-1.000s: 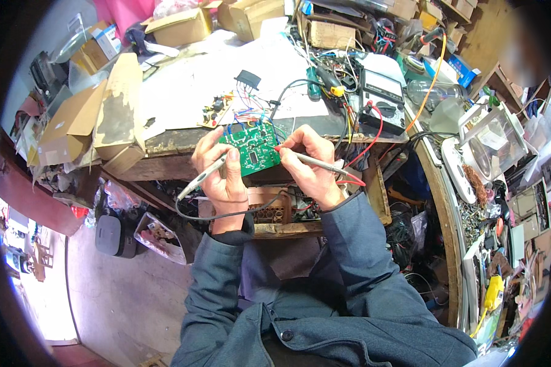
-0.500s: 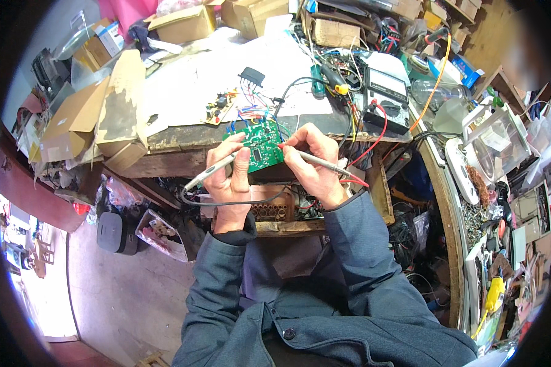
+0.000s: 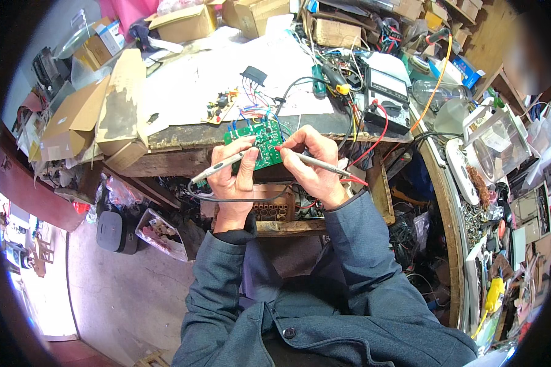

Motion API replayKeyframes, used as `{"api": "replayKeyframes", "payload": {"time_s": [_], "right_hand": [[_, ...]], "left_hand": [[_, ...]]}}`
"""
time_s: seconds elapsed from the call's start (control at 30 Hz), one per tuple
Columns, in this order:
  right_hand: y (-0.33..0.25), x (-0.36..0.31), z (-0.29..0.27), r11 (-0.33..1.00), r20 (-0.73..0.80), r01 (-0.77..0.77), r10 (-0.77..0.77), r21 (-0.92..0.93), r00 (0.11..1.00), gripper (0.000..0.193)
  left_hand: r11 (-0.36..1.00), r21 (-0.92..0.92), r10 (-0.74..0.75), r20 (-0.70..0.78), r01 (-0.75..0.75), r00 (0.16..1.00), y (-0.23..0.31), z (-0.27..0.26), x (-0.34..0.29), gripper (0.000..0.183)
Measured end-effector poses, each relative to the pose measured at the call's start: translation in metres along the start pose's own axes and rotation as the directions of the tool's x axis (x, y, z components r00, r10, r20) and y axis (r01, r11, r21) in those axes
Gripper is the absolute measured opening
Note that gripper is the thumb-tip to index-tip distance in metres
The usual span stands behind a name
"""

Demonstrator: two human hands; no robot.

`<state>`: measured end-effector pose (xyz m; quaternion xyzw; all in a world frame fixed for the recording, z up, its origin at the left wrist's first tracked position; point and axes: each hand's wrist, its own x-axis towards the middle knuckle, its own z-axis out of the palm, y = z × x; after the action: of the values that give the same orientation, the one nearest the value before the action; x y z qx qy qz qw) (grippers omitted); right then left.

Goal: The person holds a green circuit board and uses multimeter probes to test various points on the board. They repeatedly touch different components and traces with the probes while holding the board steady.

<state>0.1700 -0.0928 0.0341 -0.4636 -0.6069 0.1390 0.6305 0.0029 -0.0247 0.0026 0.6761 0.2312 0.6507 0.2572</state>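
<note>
Hands work at the counter's near edge, left hand (image 3: pixel 231 177) gripping a grey probe (image 3: pixel 217 167), right hand (image 3: pixel 312 162) pinching a red-tipped probe (image 3: pixel 315 162) onto the green circuit board (image 3: pixel 260 142), where a slip could bridge contacts.

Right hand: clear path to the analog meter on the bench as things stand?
Probably yes. The right hand holds a red-tipped probe at the green circuit board; the analog meter sits just beyond, only loose wires between.
</note>
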Motion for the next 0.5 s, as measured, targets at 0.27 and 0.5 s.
{"api": "replayKeyframes", "payload": {"time_s": [0.27,0.5], "right_hand": [[-0.0021,-0.0007,0.0012,1.000,0.012,-0.015,0.015,-0.013,1.000,0.009],[-0.0002,0.0000,0.0019,1.000,0.002,0.000,0.000,-0.028,1.000,0.009]], "left_hand": [[0.999,-0.006,-0.048,0.028,0.049,0.998,0.0029,-0.0021,-0.0019,0.013],[0.999,-0.002,-0.041,0.024,0.041,0.999,0.0017,-0.0021,-0.0021,0.013]]}}
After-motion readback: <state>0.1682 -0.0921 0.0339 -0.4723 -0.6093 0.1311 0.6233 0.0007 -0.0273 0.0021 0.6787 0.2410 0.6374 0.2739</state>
